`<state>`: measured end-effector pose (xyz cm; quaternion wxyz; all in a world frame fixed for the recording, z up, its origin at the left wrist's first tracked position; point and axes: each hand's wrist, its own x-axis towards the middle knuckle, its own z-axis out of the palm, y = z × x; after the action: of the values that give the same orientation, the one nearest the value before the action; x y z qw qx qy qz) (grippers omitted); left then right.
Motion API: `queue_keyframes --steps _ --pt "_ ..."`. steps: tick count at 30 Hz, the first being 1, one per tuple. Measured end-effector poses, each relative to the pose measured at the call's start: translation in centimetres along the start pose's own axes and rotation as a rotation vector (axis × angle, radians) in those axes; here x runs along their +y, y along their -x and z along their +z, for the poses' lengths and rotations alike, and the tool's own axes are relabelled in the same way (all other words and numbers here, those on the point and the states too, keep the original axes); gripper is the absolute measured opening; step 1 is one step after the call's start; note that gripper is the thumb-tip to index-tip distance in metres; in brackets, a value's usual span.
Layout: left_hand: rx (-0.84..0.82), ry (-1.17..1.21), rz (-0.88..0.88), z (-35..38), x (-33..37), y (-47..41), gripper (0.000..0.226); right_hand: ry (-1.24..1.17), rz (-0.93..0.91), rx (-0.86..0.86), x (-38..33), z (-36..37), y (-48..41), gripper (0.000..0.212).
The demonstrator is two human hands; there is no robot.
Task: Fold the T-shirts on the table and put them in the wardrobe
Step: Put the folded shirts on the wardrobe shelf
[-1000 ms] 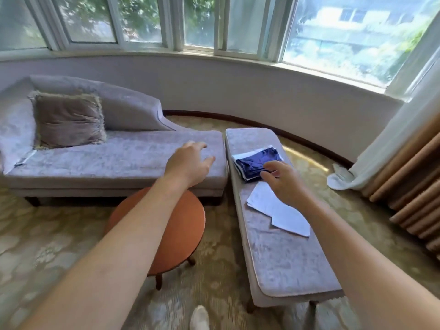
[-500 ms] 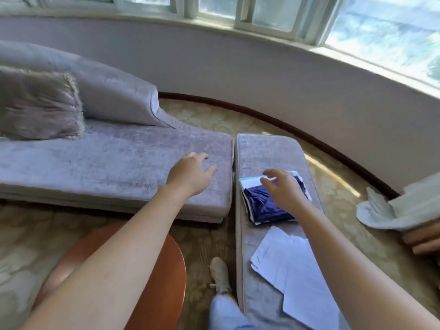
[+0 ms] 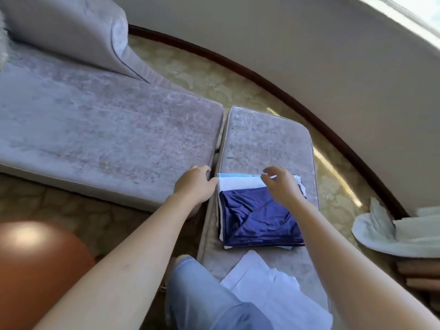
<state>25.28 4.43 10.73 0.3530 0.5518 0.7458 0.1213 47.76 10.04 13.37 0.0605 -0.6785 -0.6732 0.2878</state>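
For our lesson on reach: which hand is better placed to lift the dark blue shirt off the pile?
Probably right. The right hand is over the far edge of the pile, just beyond the dark blue shirt; the left hand sits beside the pile at its far left corner.

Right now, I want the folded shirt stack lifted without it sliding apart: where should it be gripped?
Grip the stack of folded T-shirts under its left and right edges, from both sides. It lies flat on the bench with layers offset at the far edge, so support beneath the bottom layer likely keeps them together.
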Motion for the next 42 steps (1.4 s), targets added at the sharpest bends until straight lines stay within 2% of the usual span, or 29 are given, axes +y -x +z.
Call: queue_keyframes --steps 4,9,14,19,22,24,26,31,34,35,36,38,39,42 --pt "0.021 0.062 -0.017 6.3 0.1 -3.0 0.045 0.0 -0.021 0.018 5.3 2.3 -2.6 0.031" --pt "-0.001 0.116 -0.07 14.4 0.5 -5.1 0.063 -0.023 -0.077 0.114 12.8 4.7 -4.7 0.031" --pt "0.065 0.088 -0.084 19.9 1.7 -4.1 0.073 0.029 -0.199 0.218 17.8 6.8 -4.2 0.03" --pt "0.102 -0.048 -0.082 22.1 3.5 -2.4 0.081 0.082 -0.133 0.272 21.5 6.6 -3.0 0.033" --pt "0.15 -0.164 -0.021 22.6 4.0 -2.2 0.063 0.087 -0.087 0.267 23.3 6.7 -2.5 0.035" --pt "0.194 -0.177 0.036 23.0 4.1 -2.4 0.047 0.082 -0.077 0.256 24.2 6.7 -2.1 0.035" --pt "0.17 -0.165 0.052 23.3 3.9 -2.4 0.037 0.064 -0.06 0.238 24.8 6.7 -1.7 0.035" --pt "0.139 -0.1 -0.033 23.6 2.8 -3.0 0.027 0.043 -0.017 0.219 25.7 7.0 -1.7 0.032" --pt "0.251 -0.08 -0.099 23.7 2.2 -3.0 0.02 0.014 0.015 0.222 25.6 7.0 -2.3 0.03" --pt "0.298 -0.035 -0.14 23.7 1.9 -3.1 0.026 -0.006 0.029 0.228 25.6 7.0 -2.6 0.03" --pt "0.314 0.019 -0.185 23.5 1.7 -3.1 0.042 -0.035 0.049 0.233 25.6 7.0 -3.0 0.03" --pt "0.226 0.142 -0.262 23.3 1.0 -3.5 0.084 -0.113 0.102 0.224 25.7 7.1 -3.6 0.03" --pt "0.176 0.206 -0.276 23.1 0.8 -3.7 0.097 -0.146 0.125 0.215 25.8 7.1 -4.0 0.029" --pt "0.117 0.334 -0.238 22.9 0.1 -4.9 0.11 -0.189 0.176 0.194 26.0 7.2 -4.8 0.025"
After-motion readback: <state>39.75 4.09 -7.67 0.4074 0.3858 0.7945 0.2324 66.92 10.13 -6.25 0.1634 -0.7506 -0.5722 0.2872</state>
